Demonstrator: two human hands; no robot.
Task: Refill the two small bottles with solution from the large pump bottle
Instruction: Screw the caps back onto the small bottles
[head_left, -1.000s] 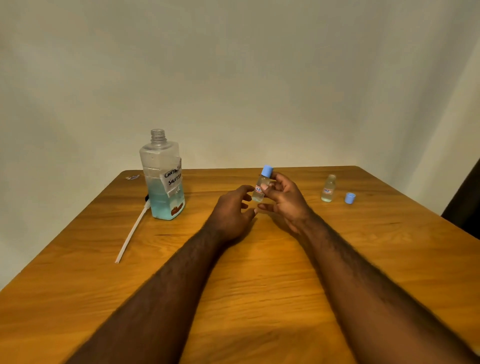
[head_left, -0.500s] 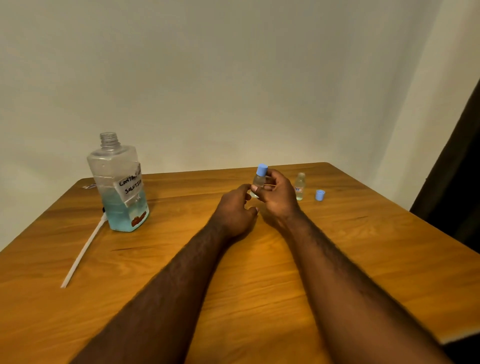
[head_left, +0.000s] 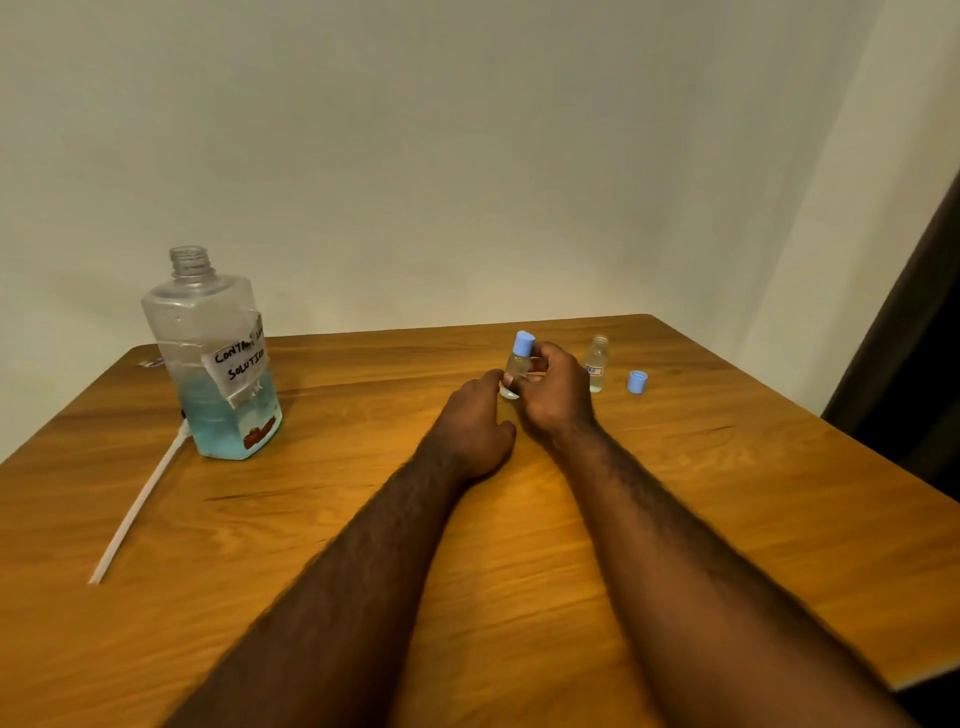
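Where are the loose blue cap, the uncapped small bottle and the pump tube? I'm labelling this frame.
loose blue cap (head_left: 637, 382), head view, on its side wall.
uncapped small bottle (head_left: 597, 364), head view, mid body.
pump tube (head_left: 137, 504), head view, mid-length.

Dim warm light, soft blur, wide-angle bowing

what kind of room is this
Probably a plain home room, not a lab: a bare wooden table set against blank pale walls, a dark curtain at right, and a hand-labelled large bottle.
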